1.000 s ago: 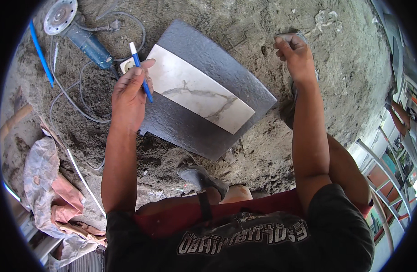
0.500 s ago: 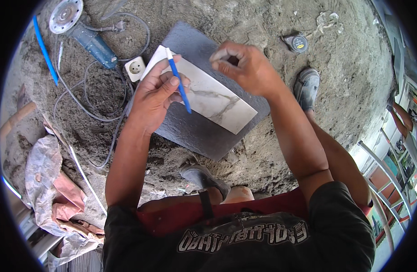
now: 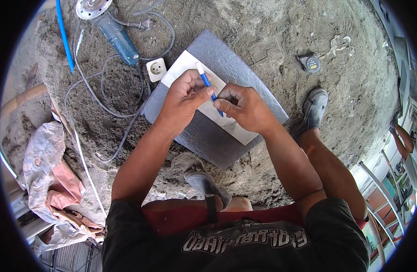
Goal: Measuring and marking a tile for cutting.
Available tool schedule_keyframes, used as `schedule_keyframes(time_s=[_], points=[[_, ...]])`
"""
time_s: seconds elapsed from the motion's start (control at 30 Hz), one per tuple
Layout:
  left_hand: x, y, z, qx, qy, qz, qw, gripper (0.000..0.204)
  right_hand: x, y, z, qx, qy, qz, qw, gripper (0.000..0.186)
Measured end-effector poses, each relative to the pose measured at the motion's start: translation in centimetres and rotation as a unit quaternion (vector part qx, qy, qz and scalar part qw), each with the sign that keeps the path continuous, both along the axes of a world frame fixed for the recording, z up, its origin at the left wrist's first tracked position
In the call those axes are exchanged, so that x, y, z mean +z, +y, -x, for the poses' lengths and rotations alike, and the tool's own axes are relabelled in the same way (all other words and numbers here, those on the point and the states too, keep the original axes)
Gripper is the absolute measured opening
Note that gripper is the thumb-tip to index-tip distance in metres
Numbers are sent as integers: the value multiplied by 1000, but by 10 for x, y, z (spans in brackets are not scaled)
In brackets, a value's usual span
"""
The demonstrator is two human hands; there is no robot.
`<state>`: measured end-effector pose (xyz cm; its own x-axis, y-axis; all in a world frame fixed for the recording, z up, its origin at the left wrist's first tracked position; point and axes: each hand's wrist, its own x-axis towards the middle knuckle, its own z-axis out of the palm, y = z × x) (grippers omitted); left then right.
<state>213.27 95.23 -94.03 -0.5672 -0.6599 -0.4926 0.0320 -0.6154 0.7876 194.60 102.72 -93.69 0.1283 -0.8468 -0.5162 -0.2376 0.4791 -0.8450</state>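
My left hand [image 3: 185,97] grips a blue marker [image 3: 205,79] with a white top, tilted over the tiles. The fingers of my right hand [image 3: 243,107] are closed on the marker's lower end. Beneath both hands lies a white marble-veined tile [image 3: 237,133] on a larger dark grey textured slab [image 3: 219,153]. The middle of the white tile is partly hidden by my hands and the marker. A white power socket [image 3: 156,70] sits just past the slab's left side, near a blue angle grinder [image 3: 117,38] with a metal disc.
Tape measure [image 3: 312,63] at right on rough sandy ground [image 3: 272,45]; my shoe [image 3: 314,106] below it. Cables [image 3: 92,95], a blue tube [image 3: 65,41] and crumpled sacking [image 3: 47,167] lie left. Metal ladder-like frame [image 3: 384,199] and another person's arm [image 3: 401,140] at far right.
My right hand has moved left and down from beside the slab to grip the marker. My left hand has shifted rightward over the white tile. The view has shifted slightly.
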Motion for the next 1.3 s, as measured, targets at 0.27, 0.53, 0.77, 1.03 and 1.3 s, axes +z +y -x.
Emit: schedule_keyframes(time_s=[0.27, 0.53, 0.77, 1.03, 1.3], points=[[0, 1, -1, -80, -12, -35, 996, 25, -2, -15, 2, -127, 8, 65, 990, 35], [0, 1, -3, -115, -32, -40, 992, 30, -8, -19, 4, -131, -159, 40, 978, 28], [-19, 20, -24, -190, -365, 530, 741, 36, -22, -37, 39, -325, -195, 91, 921, 20], [-46, 44, -23, -244, -450, 533, 673, 63, -35, -64, 25, -312, -172, 119, 927, 17], [-50, 45, -24, -257, -462, 516, 674, 66, -58, -91, -3, -206, 49, 166, 963, 16]])
